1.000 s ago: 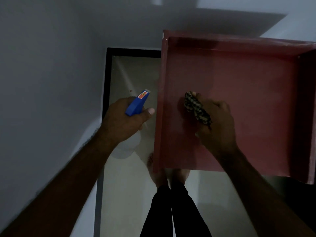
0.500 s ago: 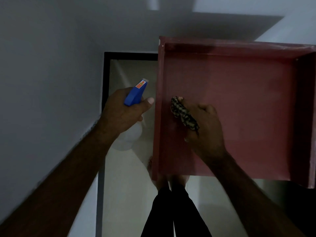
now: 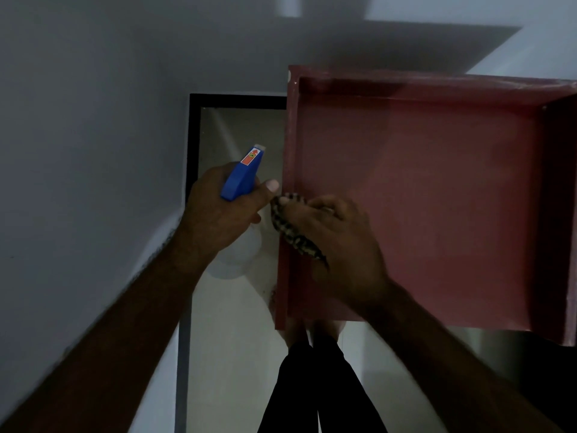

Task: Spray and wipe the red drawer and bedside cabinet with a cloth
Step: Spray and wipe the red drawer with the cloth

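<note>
We have the cloth (image 3: 295,237), a dark-and-light checked rag, bunched under our right hand (image 3: 340,245), fingers curled over it and the thumb pinning its upper end, so the hand is clenched on the wad and bears it against the left side wall of the red drawer (image 3: 437,198). We judge the cloth soft, light and limp. It will fold and slip out from flat fingers, so the place to hold it is the thick middle of the wad, under the palm, with a loose tail trailing toward the wrist as it does now. Under and to the right of that grip the drawer's floor spreads out bare, its back wall well beyond the fingertips. It looks stiff and painted, likely slick once wet, so we would press firmly and watch for the rag skating along the rim. Just left of the grip, almost touching the thumb, our left hand (image 3: 218,220) wraps the neck of the spray bottle (image 3: 242,175), its blue head pointing up and away from us. Whether a finger sits on the trigger is hidden. Farther left and beyond stand a black-framed panel (image 3: 192,135) and the pale wall (image 3: 93,120). Our legs (image 3: 312,385) are below the drawer's near edge. The bedside cabinet we cannot make out.
</note>
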`<action>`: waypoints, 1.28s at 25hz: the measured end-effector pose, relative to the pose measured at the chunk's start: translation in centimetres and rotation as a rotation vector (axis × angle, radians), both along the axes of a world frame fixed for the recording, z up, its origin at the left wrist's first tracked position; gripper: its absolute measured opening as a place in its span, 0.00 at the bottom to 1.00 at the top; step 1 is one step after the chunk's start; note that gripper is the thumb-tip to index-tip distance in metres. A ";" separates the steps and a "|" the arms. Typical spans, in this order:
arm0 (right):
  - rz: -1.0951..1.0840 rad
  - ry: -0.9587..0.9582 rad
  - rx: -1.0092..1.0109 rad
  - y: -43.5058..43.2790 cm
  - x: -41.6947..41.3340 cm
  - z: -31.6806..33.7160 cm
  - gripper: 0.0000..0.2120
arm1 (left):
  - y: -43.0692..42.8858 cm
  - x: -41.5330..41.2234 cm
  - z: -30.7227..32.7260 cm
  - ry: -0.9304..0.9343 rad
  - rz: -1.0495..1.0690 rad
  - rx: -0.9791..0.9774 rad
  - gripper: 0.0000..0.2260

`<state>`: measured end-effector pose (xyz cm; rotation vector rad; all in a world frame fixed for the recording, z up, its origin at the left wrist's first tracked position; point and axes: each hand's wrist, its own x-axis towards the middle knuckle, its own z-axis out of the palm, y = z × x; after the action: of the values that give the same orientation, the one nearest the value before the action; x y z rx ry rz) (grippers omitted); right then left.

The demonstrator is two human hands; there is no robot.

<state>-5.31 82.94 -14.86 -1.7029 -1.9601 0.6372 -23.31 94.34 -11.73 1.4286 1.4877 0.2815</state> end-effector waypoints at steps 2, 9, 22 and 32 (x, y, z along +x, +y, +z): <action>0.032 -0.071 0.011 0.2 -0.5 -0.2 0.36 | -0.1 -0.4 0.3 -0.007 0.013 -0.008 0.12; -0.067 -0.070 0.067 6.4 0.6 -1.2 0.34 | -0.1 -1.8 0.8 -0.001 0.081 -0.012 0.10; -0.073 -0.002 0.065 8.6 1.4 -1.6 0.34 | 0.4 -0.7 1.5 -0.066 0.097 -0.010 0.14; -0.032 0.002 0.017 6.6 1.5 -1.7 0.37 | 1.6 0.4 1.6 -0.053 0.113 -0.064 0.18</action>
<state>-3.77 89.51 -16.60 -1.7194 -1.9279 0.6088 -22.93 95.90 -10.15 1.2795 1.5238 0.3361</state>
